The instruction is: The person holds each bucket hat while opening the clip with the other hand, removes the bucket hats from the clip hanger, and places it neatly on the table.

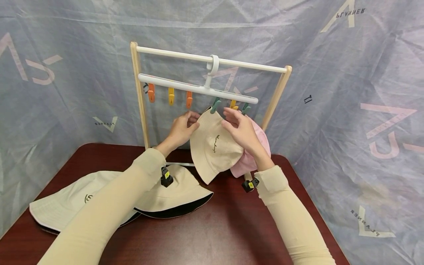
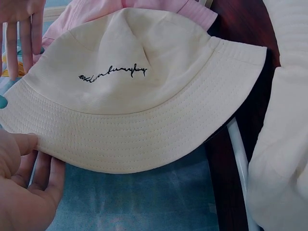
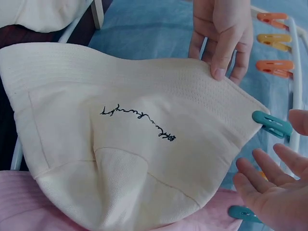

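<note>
A cream bucket hat with dark stitched script hangs by its brim from a green clip on the white hanger. My left hand pinches the brim's edge between thumb and fingers, as the left wrist view also shows. On the hat's other side my right hand is spread, its fingers beside the clip and holding nothing in the right wrist view. Behind the cream hat a pink hat hangs, partly hidden, from another green clip.
Orange clips and a yellow clip hang along the hanger's left part. A wooden-post rack carries the hanger. Another cream hat and a pale hat lie at left on the dark red table.
</note>
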Demonstrator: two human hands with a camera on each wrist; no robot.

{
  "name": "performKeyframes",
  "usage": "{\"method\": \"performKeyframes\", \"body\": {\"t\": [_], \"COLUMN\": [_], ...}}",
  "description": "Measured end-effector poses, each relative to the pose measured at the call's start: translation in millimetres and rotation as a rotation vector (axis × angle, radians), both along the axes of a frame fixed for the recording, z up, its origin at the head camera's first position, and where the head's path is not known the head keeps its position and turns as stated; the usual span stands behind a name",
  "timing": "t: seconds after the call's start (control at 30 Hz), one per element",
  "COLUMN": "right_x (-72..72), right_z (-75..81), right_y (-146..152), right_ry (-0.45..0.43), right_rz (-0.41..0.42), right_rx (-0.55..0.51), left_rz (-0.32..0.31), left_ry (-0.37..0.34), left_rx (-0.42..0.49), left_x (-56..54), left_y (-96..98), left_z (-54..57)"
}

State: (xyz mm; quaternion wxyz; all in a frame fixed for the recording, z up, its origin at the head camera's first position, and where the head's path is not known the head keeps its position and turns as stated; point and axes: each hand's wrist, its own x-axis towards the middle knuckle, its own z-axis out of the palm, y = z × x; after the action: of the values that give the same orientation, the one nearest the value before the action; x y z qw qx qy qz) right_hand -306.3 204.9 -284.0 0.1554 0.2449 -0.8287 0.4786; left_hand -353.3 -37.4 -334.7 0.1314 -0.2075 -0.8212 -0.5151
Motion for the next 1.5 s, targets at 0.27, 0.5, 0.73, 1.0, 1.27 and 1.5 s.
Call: {"method": "performKeyframes", "body": {"t": [0.27, 0.5, 0.73, 1.0, 1.27, 1.5], "right_x": [-4.9, -11.4, -18.5, -28.7, -34.5, -37.9], "right_z": [7.2, 11.9, 18.1, 19.5, 15.6, 12.9], "right_y": [-11.6, -17.4, -26.3, -30.5, -33.5, -36.2], "right_ry": [-0.039, -0.15, -0.248, -0.323, -0.328, -0.322], "right_rz": [0.005, -0.004, 0.025, 0.127, 0.144, 0.143], "right_rx": [-0.015, -0.037, -0.172, -0.342, -0.473, -0.558], "left_rz": [-0.001, 0.0, -0.005, -0.004, 0.007, 0.018], "left_ry": [-0.007, -0.011, -0.02, -0.023, -0.012, -0.004], "left_rx": [-0.001, 0.0, 0.005, 0.002, 0.004, -0.001], "left_x": [0.8, 0.8, 2.3, 3.6, 3.8, 3.2], "left_y": [-1.6, -2.1, -1.7, -0.8, 0.4, 0.6], "left_z": [-0.9, -1.7, -1.5, -0.8, -1.4, -2.0]}}
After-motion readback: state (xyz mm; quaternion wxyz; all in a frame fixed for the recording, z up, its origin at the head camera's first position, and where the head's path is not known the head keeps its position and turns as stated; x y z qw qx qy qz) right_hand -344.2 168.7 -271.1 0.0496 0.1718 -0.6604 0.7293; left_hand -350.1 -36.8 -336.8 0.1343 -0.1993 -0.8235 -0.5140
